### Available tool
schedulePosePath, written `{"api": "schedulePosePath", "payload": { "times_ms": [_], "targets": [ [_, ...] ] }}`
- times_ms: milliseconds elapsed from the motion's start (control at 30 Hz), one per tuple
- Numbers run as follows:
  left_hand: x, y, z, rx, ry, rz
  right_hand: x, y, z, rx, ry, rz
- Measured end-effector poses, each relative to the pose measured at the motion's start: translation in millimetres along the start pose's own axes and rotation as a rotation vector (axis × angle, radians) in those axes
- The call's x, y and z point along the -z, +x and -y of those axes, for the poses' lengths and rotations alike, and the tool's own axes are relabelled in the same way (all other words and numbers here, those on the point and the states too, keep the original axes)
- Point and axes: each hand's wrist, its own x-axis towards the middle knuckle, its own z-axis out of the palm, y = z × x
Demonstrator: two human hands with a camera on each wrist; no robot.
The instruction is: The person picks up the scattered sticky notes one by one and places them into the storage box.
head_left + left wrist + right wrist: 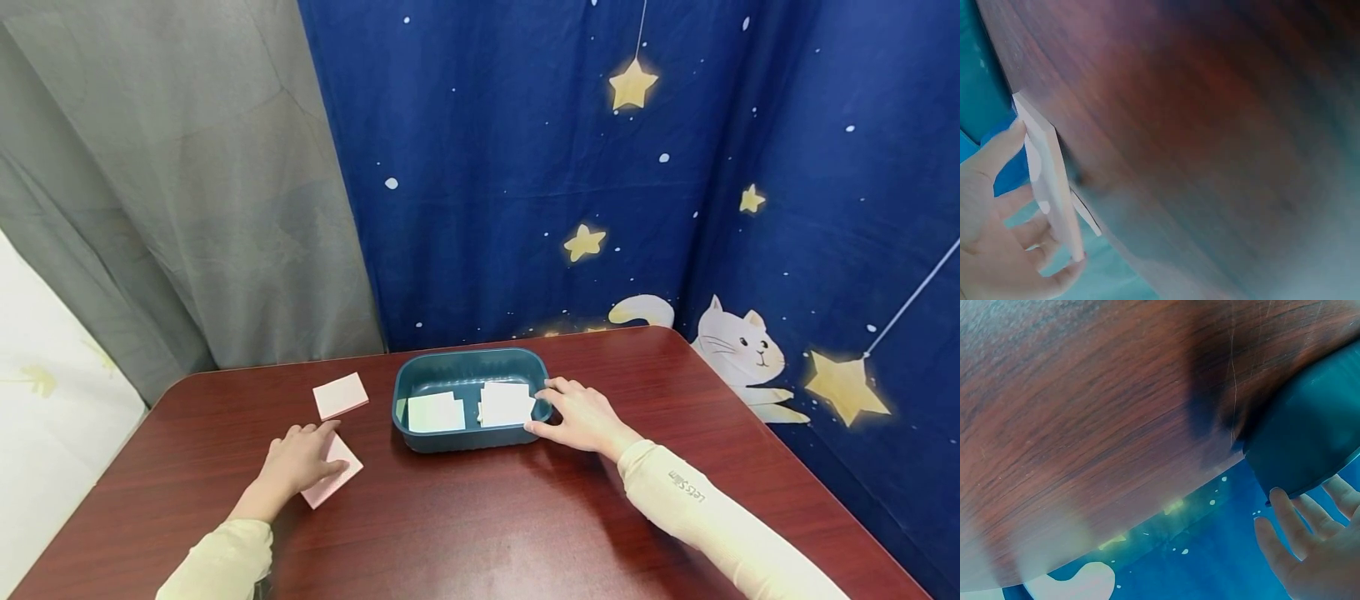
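My left hand [297, 460] pinches a pink note pad [341, 473] between thumb and fingers, at the left part of the table. In the left wrist view the same pad [1054, 181] stands edge-on in the grasp, tilted. Another pale pink pad [341, 395] lies just beyond that hand. My right hand [585, 417] touches the right end of a dark teal bin [472, 442], fingertips on its rim [1297, 492], fingers fairly straight. Inside the bin rest pale green pads [435, 413] on the left and white pads [506, 405] on the right.
The dark red wooden table [465, 525] has rounded far corners. Behind its far edge hang a grey curtain [202, 183] and a blue curtain [510, 167] with stars and a cat.
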Motion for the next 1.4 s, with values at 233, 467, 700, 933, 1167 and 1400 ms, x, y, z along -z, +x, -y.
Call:
{"api": "schedulePosePath", "payload": {
  "times_ms": [233, 467, 700, 933, 1167, 1400],
  "targets": [
    [4.2, -2.4, 0.7, -0.063, -0.028, -0.091, -1, 0, -1, -0.002, -0.001, -0.001],
    [12.9, -2.7, -3.9, -0.109, -0.010, -0.167, -1, 0, -1, 0.002, 0.007, -0.006],
    [22.6, -2.7, -10.4, -0.143, -0.012, -0.205, -1, 0, -2, 0.005, 0.009, -0.011],
    [29.5, -2.5, -15.3, -0.170, -0.018, -0.208, 0, -1, 0, -0.008, 0.011, 0.012],
    [43.0, -3.2, -22.2, -0.197, 0.012, -0.223, -1, 0, -1, -0.002, 0.004, 0.004],
    [57.0, -2.3, -30.2, -0.226, 0.046, -0.251, 0, -1, 0, -0.002, 0.007, 0.001]
  ]
}}
